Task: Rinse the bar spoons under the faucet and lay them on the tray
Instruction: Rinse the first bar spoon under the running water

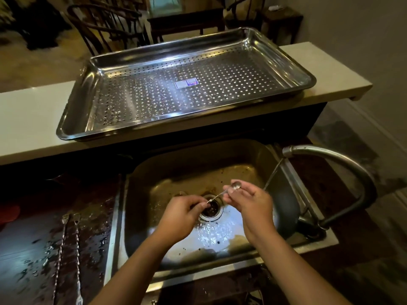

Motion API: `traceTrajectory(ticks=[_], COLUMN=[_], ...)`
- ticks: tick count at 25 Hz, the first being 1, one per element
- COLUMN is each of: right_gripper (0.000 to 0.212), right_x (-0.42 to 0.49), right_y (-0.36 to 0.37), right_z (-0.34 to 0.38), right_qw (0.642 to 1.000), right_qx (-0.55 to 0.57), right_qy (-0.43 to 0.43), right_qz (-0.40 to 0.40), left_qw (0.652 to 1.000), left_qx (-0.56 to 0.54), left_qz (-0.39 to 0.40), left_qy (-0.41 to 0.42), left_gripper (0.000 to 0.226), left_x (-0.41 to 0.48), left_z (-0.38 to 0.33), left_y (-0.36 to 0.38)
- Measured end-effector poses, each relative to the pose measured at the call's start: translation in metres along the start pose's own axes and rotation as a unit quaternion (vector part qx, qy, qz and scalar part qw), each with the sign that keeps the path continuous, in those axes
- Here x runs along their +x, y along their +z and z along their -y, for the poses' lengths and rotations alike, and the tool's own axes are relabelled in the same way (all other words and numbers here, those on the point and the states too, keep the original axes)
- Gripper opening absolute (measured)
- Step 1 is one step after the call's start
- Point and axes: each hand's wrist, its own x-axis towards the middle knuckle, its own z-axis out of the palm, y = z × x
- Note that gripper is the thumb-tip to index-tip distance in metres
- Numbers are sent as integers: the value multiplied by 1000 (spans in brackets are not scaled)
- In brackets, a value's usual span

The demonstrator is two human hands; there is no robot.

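Bar spoon (220, 194), thin silver metal w/ a twisted stem and small round bowl, is held level over the drain (211, 209) of the stainless steel sink (220, 155). Left hand (182, 214) pinches the stem end; right hand (248, 200) pinches just below the bowl, which sticks up past the fingertips. Both hands are clenched on it.

Thin water stream (272, 176) falls from the curved grey metal faucet (343, 164) just to the right of the right hand; it seems to miss the spoon, though I can't tell for sure.

Two more twisted silver bar spoons (68, 249) lie side by side on the wet dark table (28, 249), left of the sink. Large perforated stainless steel tray (72, 119) sits on the pale raised ledge (26, 119) behind the sink, w/ no spoons in it.

Risks, as I judge them: wet fingers on a slim stem could slip, dropping the spoon onto the open drain. If the spoon stays left of the stream, it won't get rinsed. Reaching up to the tray, the long stem could knock the ledge.
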Motion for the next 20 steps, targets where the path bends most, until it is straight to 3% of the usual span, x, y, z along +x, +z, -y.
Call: traceTrajectory(ticks=[5,9,17,20], right_gripper=[10,18,19,12], right_x=[-3,-5,-4,-1], right_y=[5,4,-11,-19], right_z=[-9,-17,-15,-16], right_qw=[999,999,999,998], right_qx=[7,-11,-34,-28], right_qy=[-7,0,13,17], right_qz=[-38,-37,-19,-47], left_qw=[1000,999,998,998], left_qx=[6,-6,4,18], left_qz=[21,24,32,40], left_qy=[-6,-35,-62,-53], left_gripper=[14,15,15,15], left_x=[-3,-6,-4,-1], left_z=[9,9,5,1], left_y=[-3,3,17,25])
